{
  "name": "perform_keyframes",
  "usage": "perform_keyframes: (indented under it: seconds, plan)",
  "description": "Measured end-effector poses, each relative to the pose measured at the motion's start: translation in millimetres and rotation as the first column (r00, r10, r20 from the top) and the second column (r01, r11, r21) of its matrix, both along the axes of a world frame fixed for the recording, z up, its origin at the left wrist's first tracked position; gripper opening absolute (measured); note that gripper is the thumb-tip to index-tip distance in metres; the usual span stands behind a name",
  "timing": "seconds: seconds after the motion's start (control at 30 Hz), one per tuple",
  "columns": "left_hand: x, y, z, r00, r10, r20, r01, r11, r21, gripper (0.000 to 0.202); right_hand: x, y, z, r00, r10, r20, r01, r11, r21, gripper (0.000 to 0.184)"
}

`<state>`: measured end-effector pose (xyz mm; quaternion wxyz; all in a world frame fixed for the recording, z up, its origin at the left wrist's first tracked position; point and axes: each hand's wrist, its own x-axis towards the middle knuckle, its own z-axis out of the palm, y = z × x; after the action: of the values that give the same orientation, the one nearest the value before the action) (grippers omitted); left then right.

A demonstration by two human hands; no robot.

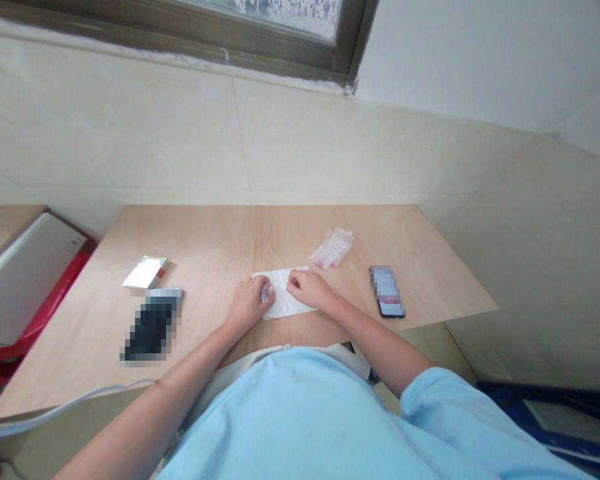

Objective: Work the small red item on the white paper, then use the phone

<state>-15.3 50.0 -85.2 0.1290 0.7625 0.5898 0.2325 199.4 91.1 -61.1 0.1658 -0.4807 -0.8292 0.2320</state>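
Note:
My left hand (250, 303) rests on the wooden table (220, 233) with its fingers curled around a small clear object (267, 291), too small to name. My right hand (307, 288) sits close beside it, its fingers pinched together on a white cloth or tissue (285, 303) that lies flat under both hands. What the right fingertips pinch, if anything, is too small to see. Both hands are near the table's front edge.
A pile of small clear zip bags (333, 248) lies behind my right hand. A phone (387, 291) lies to the right. At the left lie a second, blurred device (153, 327) and a silvery flat packet (145, 272). A white-and-red box (30, 280) stands beside the table.

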Motion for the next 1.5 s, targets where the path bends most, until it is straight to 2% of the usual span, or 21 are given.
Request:
perform_keyframes:
  seconds: [0.17,0.23,0.3,0.4,0.47,0.63,0.83,1.0,1.17,1.3,1.4,1.5]
  plan:
    - [2,-1,1.6,1.000,0.009,-0.019,-0.009,1.000,-0.003,0.017,-6,-1,0.9,0.998,-0.066,0.004,0.066,0.998,-0.019,0.021]
    - [3,-1,2.3,0.999,0.012,-0.038,-0.012,1.000,-0.007,0.017,-12,-3,2.3,0.995,-0.086,-0.044,0.085,0.996,-0.031,0.023]
    - [4,-2,3.3,0.999,0.004,-0.050,-0.004,1.000,-0.011,0.017,-19,-6,4.0,0.984,-0.035,-0.174,0.021,0.997,-0.080,0.020]
    - [5,-3,4.9,0.998,-0.023,-0.051,0.022,1.000,-0.017,0.018,-24,-8,4.7,0.922,0.054,-0.384,-0.119,0.982,-0.148,0.016]
    - [5,-4,5.6,0.999,-0.022,-0.049,0.021,1.000,-0.021,0.018,-23,-7,2.5,0.901,0.041,-0.432,-0.117,0.981,-0.153,0.016]
    - [5,-3,6.3,0.999,-0.007,-0.032,0.006,1.000,-0.020,0.017,-11,-3,-6.4,0.938,-0.006,-0.346,-0.030,0.995,-0.099,0.014]
    - [-3,-2,9.9,0.995,-0.086,0.053,0.089,0.995,-0.044,0.016,-7,-3,-8.2,0.974,0.046,-0.222,-0.054,0.998,-0.027,0.014]
    - [-15,0,19.3,0.971,-0.154,0.181,0.171,0.981,-0.087,0.021,-6,-3,-7.1,0.971,0.062,-0.229,-0.072,0.997,-0.034,0.016]
    - [-23,-1,36.5,0.912,-0.105,0.397,0.181,0.970,-0.160,0.031,-7,-3,-5.5,0.935,0.058,-0.350,-0.110,0.985,-0.130,0.017]
    - [-20,-4,52.1,0.808,-0.046,0.587,0.230,0.943,-0.242,0.038,-11,-1,-5.9,0.867,0.031,-0.497,-0.169,0.957,-0.235,0.023]
    - [-15,-6,58.0,0.710,-0.015,0.704,0.300,0.911,-0.283,0.043,-15,-2,-6.9,0.790,0.023,-0.613,-0.275,0.907,-0.320,0.031]
    - [-9,-8,56.2,0.652,0.030,0.758,0.343,0.880,-0.330,0.048,-20,-7,-7.4,0.716,0.009,-0.698,-0.396,0.828,-0.396,0.036]
